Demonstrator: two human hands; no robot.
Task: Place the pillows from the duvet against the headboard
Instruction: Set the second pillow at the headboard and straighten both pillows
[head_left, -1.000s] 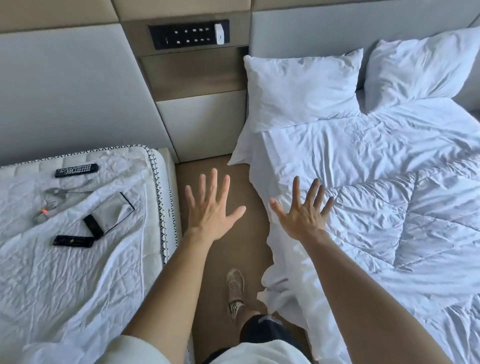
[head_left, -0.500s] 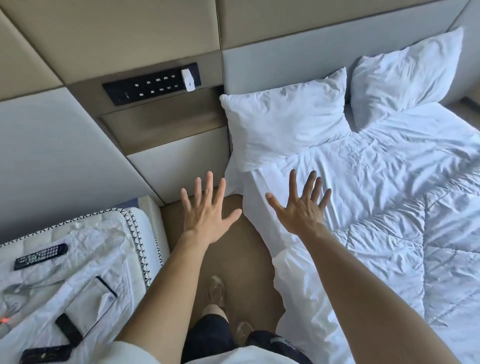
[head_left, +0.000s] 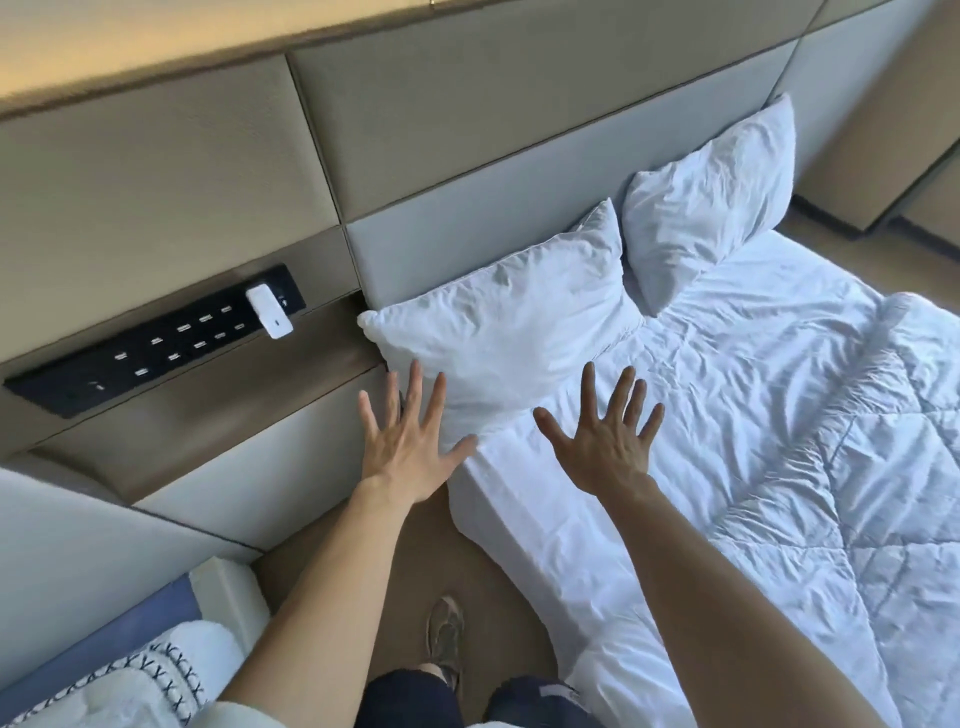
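Observation:
Two white pillows lean against the grey padded headboard (head_left: 467, 208). The near pillow (head_left: 509, 322) rests at the bed's left corner and the far pillow (head_left: 711, 202) stands to its right. A white quilted duvet (head_left: 857, 467) covers the right part of the bed, below the white sheet (head_left: 727, 364). My left hand (head_left: 408, 441) is stretched out with fingers spread, just short of the near pillow's lower left corner. My right hand (head_left: 605, 441) is spread flat over the sheet below that pillow. Neither hand holds anything.
A black switch panel (head_left: 156, 348) with a white plug-in device (head_left: 269, 312) sits in the wall recess left of the bed. A second mattress corner (head_left: 130, 686) shows at the lower left. Brown floor (head_left: 467, 561) runs between the beds, with my shoe (head_left: 444, 634) on it.
I have stepped forward toward the headboard, so the pillows are nearer and the view has tilted. Both open hands have moved up close to the near pillow. The other bed has slid mostly out of view.

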